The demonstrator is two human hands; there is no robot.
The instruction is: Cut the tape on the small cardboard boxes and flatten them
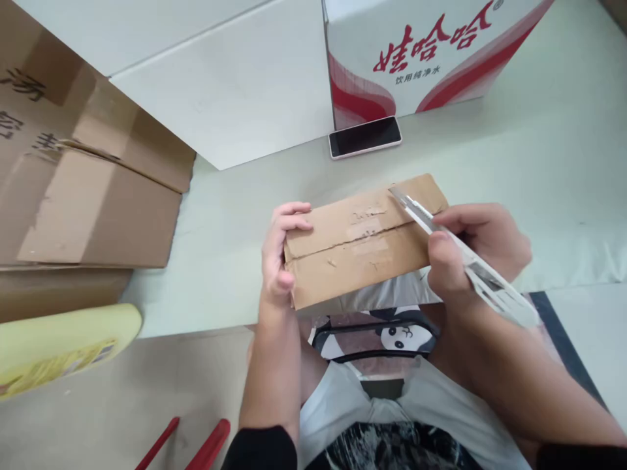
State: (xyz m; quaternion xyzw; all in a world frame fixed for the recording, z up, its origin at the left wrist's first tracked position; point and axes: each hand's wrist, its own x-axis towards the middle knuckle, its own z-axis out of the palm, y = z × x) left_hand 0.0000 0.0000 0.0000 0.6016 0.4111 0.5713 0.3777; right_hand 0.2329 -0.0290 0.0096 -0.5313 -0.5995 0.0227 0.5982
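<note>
A small brown cardboard box (323, 235) lies tilted at the near edge of the covered table, with a seam along its top and torn, scuffed patches beside it. My left hand (281, 251) grips its left end, fingers over the far side and thumb at the near corner. In my right hand (470, 245) is a white utility knife (482, 274), held between thumb and fingers. Its blade is out, and the tip lies over the top of the box, beyond the seam. Whether the tip touches the cardboard, I cannot tell.
Behind the box lies a phone (365, 137), against a white and red carton (406, 72). A large white box (235, 98) stands to its left. Large brown cartons (98, 209) fill the left side, near a yellow container (68, 346). The table (553, 163) has a pale green cover.
</note>
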